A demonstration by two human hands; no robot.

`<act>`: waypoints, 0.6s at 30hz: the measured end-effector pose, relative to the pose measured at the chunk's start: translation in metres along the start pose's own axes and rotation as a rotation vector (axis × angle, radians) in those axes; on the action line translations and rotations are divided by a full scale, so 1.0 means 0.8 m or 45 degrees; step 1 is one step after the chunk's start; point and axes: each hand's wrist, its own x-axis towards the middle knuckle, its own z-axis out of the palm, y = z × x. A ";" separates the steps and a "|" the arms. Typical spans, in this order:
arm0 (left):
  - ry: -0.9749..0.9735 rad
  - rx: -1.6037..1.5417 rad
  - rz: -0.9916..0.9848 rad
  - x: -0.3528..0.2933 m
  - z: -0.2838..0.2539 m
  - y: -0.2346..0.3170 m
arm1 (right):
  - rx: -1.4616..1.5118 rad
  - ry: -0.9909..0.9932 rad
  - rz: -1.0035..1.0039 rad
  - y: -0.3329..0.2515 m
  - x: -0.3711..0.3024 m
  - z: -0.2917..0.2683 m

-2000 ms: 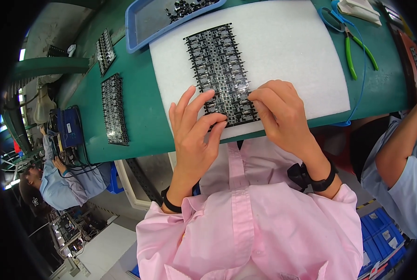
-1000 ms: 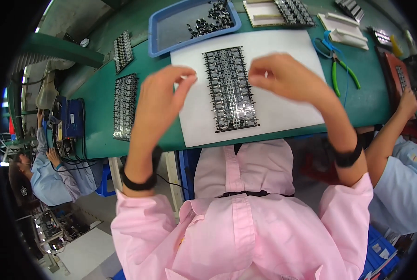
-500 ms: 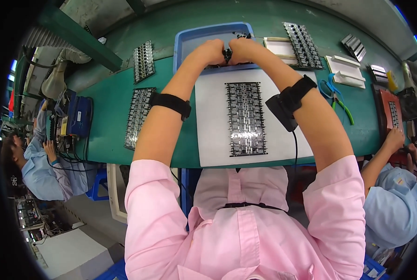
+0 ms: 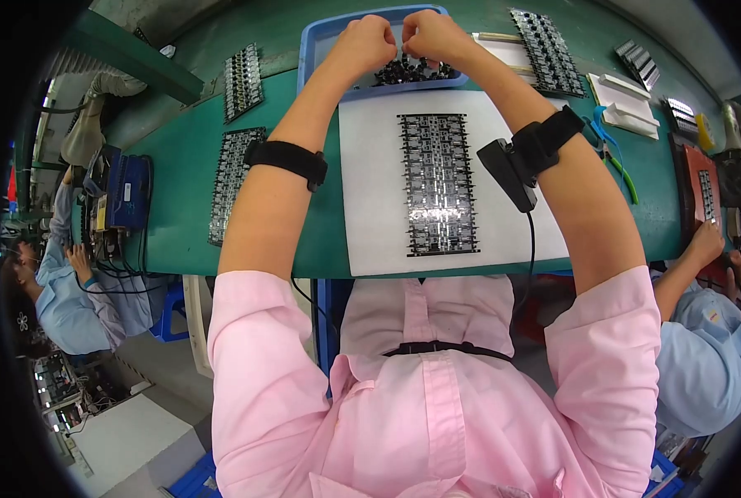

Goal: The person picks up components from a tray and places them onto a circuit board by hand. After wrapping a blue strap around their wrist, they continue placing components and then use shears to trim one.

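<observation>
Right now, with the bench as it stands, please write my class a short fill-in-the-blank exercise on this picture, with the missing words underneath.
1. The left hand and right hand are over a shallow blue ____ holding small dark parts.
2. The sheet under the central circuit-board panel is coloured ____.
3. The visible handle of the pliers is coloured ____.

Missing words: tray; white; green.

one blue tray [image 4: 325, 43], one mat [image 4: 370, 191]

A green workbench [image 4: 180, 212] carries a white foam sheet [image 4: 370, 195], blue plastic tray [image 4: 321, 46], circuit-board panels [image 4: 233, 187] and green-handled pliers [image 4: 627, 181].
</observation>
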 end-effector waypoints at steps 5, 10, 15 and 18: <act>0.141 -0.094 0.042 -0.025 -0.007 0.005 | 0.251 0.222 0.114 -0.008 -0.028 -0.005; 0.061 -0.289 0.067 -0.070 -0.004 0.010 | 0.487 0.197 0.292 -0.015 -0.051 0.010; 0.012 -0.308 0.042 -0.115 -0.023 0.036 | 0.582 0.246 0.264 -0.037 -0.081 -0.022; 0.020 -0.312 0.191 -0.183 -0.041 0.064 | 0.895 0.037 0.022 -0.068 -0.140 -0.077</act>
